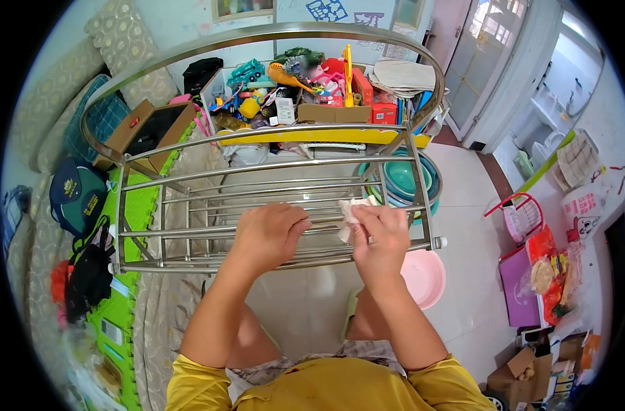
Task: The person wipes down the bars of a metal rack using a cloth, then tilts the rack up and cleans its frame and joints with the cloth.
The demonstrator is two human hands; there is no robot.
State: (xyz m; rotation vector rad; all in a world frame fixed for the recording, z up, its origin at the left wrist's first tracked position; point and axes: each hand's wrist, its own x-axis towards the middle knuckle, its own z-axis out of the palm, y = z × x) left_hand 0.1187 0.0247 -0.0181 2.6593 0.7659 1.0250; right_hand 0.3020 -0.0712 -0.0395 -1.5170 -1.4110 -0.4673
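- Left hand [273, 236]: fingers curled in at a bar of the metal rack [278, 165]. Fingertips hidden, can't tell if it actually grips the bar.
- Right hand [381, 240]: pinched closed on a crumpled white cloth [347, 212], which is against a rack bar. Ring on one finger.
- Rack: spans both hands, reaching well out past the left hand and a little past the right. Arched tube [312, 29] at its far side, beyond both hands.
- Pink basin [422, 281]: on the floor, below and to the right of the right hand.
- Nested basins [401, 175]: on the floor beyond the right hand, partly behind the rack end.
- Toy pile, incl. orange-yellow toy [285, 77]: well beyond both hands, past the rack.
- Green mat [114, 329]: left of the left hand, well apart. Dark cap [76, 195] further left again.
- Pink basket [521, 220], purple box [517, 288]: well right of the right hand.
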